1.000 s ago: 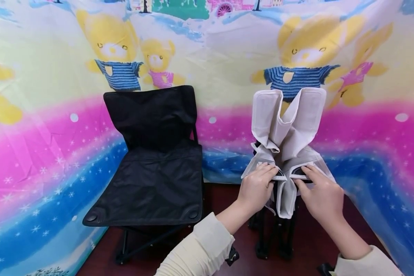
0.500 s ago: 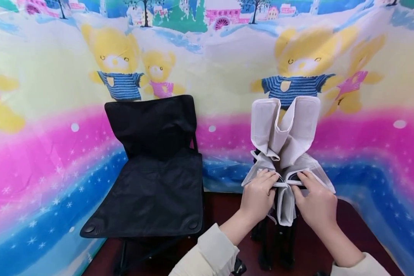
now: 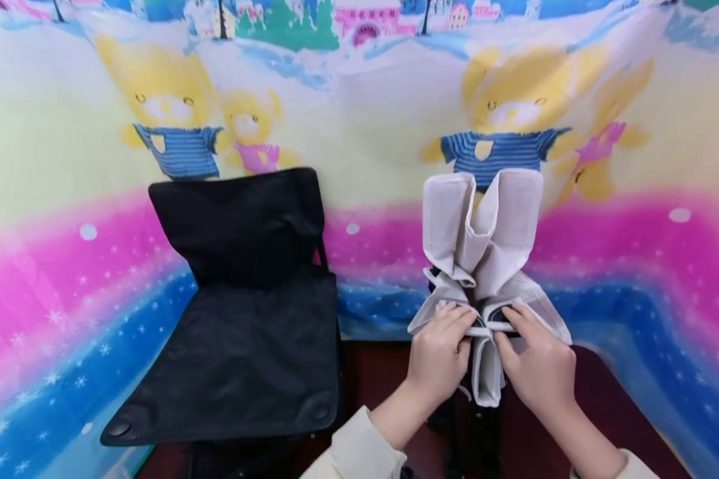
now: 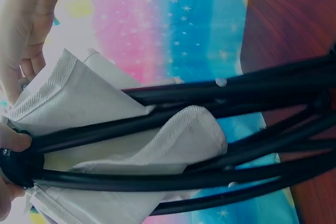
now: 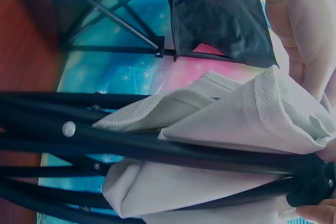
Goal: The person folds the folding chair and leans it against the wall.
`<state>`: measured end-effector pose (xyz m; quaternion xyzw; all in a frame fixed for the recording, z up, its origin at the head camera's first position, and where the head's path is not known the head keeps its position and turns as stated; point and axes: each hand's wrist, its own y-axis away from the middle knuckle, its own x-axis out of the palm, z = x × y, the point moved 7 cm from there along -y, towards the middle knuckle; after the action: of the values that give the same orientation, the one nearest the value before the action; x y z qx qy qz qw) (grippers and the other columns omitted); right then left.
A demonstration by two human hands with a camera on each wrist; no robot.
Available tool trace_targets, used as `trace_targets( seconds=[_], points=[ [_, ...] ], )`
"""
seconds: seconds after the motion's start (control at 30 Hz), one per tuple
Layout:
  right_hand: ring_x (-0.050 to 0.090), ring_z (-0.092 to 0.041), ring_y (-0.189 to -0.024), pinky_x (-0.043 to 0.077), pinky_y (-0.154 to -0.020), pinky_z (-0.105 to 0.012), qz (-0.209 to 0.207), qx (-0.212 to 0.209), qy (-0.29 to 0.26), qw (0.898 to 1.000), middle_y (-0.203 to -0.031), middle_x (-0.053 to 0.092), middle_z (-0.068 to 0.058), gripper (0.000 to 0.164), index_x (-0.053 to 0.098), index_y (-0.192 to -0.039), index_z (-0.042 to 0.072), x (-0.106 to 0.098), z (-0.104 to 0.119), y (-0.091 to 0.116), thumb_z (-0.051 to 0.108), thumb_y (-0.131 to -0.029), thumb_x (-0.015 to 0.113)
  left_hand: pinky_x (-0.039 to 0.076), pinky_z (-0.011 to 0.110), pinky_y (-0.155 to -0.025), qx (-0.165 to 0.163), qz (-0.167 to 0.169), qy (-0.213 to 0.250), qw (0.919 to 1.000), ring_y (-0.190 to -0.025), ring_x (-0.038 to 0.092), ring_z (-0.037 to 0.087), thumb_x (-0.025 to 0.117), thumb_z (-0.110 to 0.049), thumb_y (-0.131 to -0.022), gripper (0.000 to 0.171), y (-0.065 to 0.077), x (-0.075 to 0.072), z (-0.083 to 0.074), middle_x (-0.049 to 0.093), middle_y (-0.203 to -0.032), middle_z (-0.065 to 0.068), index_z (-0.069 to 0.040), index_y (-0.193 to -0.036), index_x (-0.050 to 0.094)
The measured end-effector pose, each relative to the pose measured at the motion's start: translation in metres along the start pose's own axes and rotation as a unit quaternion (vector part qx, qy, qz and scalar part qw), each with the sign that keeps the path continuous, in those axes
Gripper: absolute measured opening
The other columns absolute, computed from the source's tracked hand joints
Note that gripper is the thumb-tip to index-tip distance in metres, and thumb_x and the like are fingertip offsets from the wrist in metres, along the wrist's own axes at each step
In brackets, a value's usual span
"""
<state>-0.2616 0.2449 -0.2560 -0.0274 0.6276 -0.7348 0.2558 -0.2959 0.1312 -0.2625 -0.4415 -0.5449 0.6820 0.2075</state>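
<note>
A white folding chair (image 3: 515, 213) stands mostly folded on the right, its back fabric creased into a deep V and its seat fabric bunched between the front corners. My left hand (image 3: 437, 356) grips the left front seat corner; my right hand (image 3: 539, 362) grips the right one, fingers over the top. The two corners sit close together. In the left wrist view, fingers and thumb lie around the black corner joint (image 4: 22, 166) at the end of black tubes (image 4: 105, 179). The right wrist view shows another corner joint (image 5: 312, 179) by my right fingers.
An unfolded black folding chair (image 3: 234, 346) stands to the left of the white one. Both are on a dark red-brown surface (image 3: 371, 392). A printed cloth (image 3: 371, 159) with bears and snowflakes hangs behind and along the sides.
Both hands have drawn slightly closer together, bringing the white chair's front corners nearer each other. The head view has shifted, so the chairs appear lower and farther left.
</note>
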Motion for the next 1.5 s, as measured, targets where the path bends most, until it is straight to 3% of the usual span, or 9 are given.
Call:
trace_targets(
  seconds=[0.23, 0.67, 0.8, 0.9, 1.1, 1.2, 1.27, 1.37, 1.5],
  points=[
    [0.058, -0.035, -0.086, 0.042, -0.059, -0.047, -0.021, 0.013, -0.020, 0.999, -0.098, 0.060, -0.020, 0.034, 0.065, -0.095, -0.004, 0.003, -0.004, -0.011, 0.002, -0.061, 0.066, 0.032, 0.026, -0.093, 0.014, 0.023, -0.028, 0.9992, -0.101, 0.053, 0.016, 0.063, -0.002, -0.068, 0.031, -0.014, -0.001, 0.005, 0.062, -0.101, 0.002, -0.008, -0.098, 0.066],
    [0.057, -0.033, -0.088, 0.037, -0.061, -0.037, -0.038, 0.030, -0.034, 0.998, -0.101, 0.061, -0.013, 0.034, 0.065, -0.096, 0.000, 0.010, -0.020, 0.010, 0.009, -0.064, 0.064, 0.032, 0.026, -0.094, 0.016, 0.034, -0.064, 0.9972, -0.100, 0.053, 0.014, 0.064, -0.005, -0.067, 0.029, -0.001, 0.012, 0.003, 0.062, -0.099, 0.000, -0.009, -0.096, 0.066],
    [0.057, -0.033, -0.088, 0.041, -0.071, -0.018, -0.048, 0.029, -0.036, 0.998, -0.102, 0.061, -0.013, 0.033, 0.065, -0.097, -0.001, 0.011, -0.021, 0.013, 0.017, -0.069, 0.061, 0.032, 0.026, -0.094, 0.019, 0.034, -0.067, 0.9970, -0.100, 0.053, 0.014, 0.063, -0.005, -0.068, 0.030, -0.001, 0.011, 0.001, 0.062, -0.100, 0.000, -0.009, -0.097, 0.066],
    [0.057, -0.034, -0.088, 0.030, -0.080, -0.002, -0.056, 0.026, -0.047, 0.997, -0.102, 0.061, -0.013, 0.035, 0.065, -0.097, -0.001, 0.011, -0.021, 0.013, 0.024, -0.073, 0.058, 0.031, 0.026, -0.094, 0.022, 0.030, -0.070, 0.9969, -0.101, 0.053, 0.014, 0.062, -0.004, -0.068, 0.030, -0.001, 0.011, 0.003, 0.062, -0.100, 0.001, -0.009, -0.097, 0.066],
    [0.057, -0.034, -0.088, 0.028, -0.081, -0.001, -0.061, 0.021, -0.070, 0.995, -0.099, 0.061, -0.016, 0.054, 0.065, -0.095, -0.003, 0.012, -0.026, 0.012, 0.047, -0.080, 0.051, 0.029, 0.023, -0.095, 0.015, 0.058, -0.050, 0.9970, -0.102, 0.052, 0.014, 0.062, -0.004, -0.069, 0.032, -0.001, 0.011, 0.006, 0.061, -0.102, 0.001, -0.009, -0.100, 0.065],
    [0.057, -0.020, -0.093, 0.032, -0.073, -0.002, -0.057, 0.021, -0.083, 0.995, -0.098, 0.061, -0.016, 0.059, 0.066, -0.094, -0.003, 0.011, -0.030, 0.011, 0.052, -0.078, 0.051, 0.028, 0.023, -0.095, 0.009, 0.088, -0.040, 0.9953, -0.104, 0.051, 0.013, 0.061, -0.005, -0.071, 0.032, -0.002, 0.012, 0.009, 0.061, -0.104, 0.000, -0.010, -0.103, 0.064],
    [0.054, -0.005, -0.096, 0.032, -0.065, -0.002, -0.054, 0.026, -0.092, 0.994, -0.099, 0.061, -0.015, 0.052, 0.066, -0.095, -0.002, 0.009, -0.031, 0.011, 0.046, -0.076, 0.059, 0.028, 0.022, -0.095, 0.003, 0.111, -0.026, 0.9935, -0.105, 0.050, 0.013, 0.061, -0.005, -0.073, 0.032, -0.003, 0.013, 0.011, 0.060, -0.106, 0.000, -0.010, -0.104, 0.064],
    [0.046, 0.011, -0.094, 0.033, -0.062, -0.002, -0.051, 0.042, -0.111, 0.992, -0.099, 0.061, -0.015, 0.035, 0.067, -0.095, -0.001, 0.006, -0.033, 0.009, 0.021, -0.067, 0.073, 0.026, 0.021, -0.096, -0.002, 0.141, -0.024, 0.9897, -0.107, 0.049, 0.012, 0.062, -0.008, -0.075, 0.032, -0.004, 0.014, 0.014, 0.059, -0.109, 0.000, -0.011, -0.107, 0.062],
    [0.048, 0.010, -0.095, 0.035, -0.071, -0.002, -0.043, 0.066, -0.141, 0.987, -0.099, 0.060, -0.016, 0.046, 0.066, -0.096, -0.001, 0.004, -0.032, 0.008, -0.008, -0.052, 0.076, 0.025, 0.020, -0.096, -0.008, 0.160, -0.005, 0.9871, -0.109, 0.048, 0.012, 0.062, -0.010, -0.076, 0.034, -0.004, 0.012, 0.018, 0.057, -0.112, 0.001, -0.010, -0.110, 0.061]
  ],
)
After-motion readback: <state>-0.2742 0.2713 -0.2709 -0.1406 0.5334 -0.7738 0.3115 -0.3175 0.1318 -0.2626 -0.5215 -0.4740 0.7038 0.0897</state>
